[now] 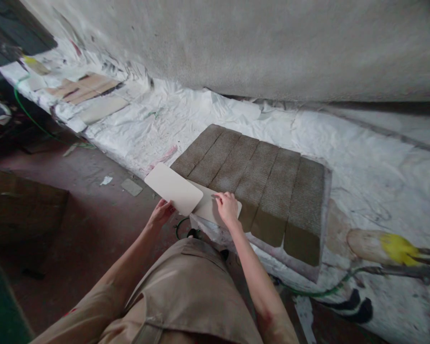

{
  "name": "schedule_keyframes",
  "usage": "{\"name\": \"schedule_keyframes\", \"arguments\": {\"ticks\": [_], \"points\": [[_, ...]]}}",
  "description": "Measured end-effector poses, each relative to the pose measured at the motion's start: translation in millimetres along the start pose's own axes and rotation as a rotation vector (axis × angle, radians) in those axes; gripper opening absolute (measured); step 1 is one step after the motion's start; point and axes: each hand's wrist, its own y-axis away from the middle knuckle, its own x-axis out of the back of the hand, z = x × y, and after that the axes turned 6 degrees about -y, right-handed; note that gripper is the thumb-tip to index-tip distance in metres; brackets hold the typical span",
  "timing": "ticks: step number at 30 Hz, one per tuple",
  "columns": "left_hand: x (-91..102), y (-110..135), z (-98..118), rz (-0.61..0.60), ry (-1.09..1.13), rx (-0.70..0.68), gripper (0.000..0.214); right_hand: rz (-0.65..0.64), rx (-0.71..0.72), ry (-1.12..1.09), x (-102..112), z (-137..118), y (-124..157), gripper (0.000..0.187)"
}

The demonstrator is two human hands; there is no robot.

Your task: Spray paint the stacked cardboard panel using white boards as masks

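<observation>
My left hand (162,211) is closed on the lower edge of a pale, flat panel with rounded corners (174,188), tilted above the bench edge. A second pale panel (204,203) lies partly beneath it, at the near left end of a row of dark panels. My right hand (228,207) is over this second panel, its fingers bent and touching the upper face; whatever they may pinch is hidden. The dark panels (251,165) lie side by side, dull and speckled over most of their length. Several near ends (301,243) are smooth olive-brown.
Wrinkled white sheeting (197,110) covers the long bench below a grey wall (236,48). On the right lies a yellow-banded tool (383,246) with a green hose (329,290). Brown boards (89,86) lie at the far left. A carton (25,205) stands on the floor.
</observation>
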Motion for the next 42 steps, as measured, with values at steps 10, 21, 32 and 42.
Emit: {"name": "schedule_keyframes", "arguments": {"ticks": [10,21,32,42], "points": [[0.4,-3.2,-16.4,-0.01,0.024,-0.014,0.044,-0.18,0.078,0.217,-35.9,-28.3,-88.5,0.024],[-8.0,4.6,-19.7,-0.004,0.034,0.012,0.045,-0.284,0.077,0.329,-67.6,-44.3,-126.0,0.026],[-7.4,7.5,-24.6,-0.015,0.07,-0.009,0.042,-0.416,0.105,0.449,-72.6,-44.6,-143.0,0.025],[-8.8,11.3,-20.9,-0.016,0.004,-0.065,0.044,-0.405,0.094,0.522,-79.2,-44.7,-137.5,0.027]]}}
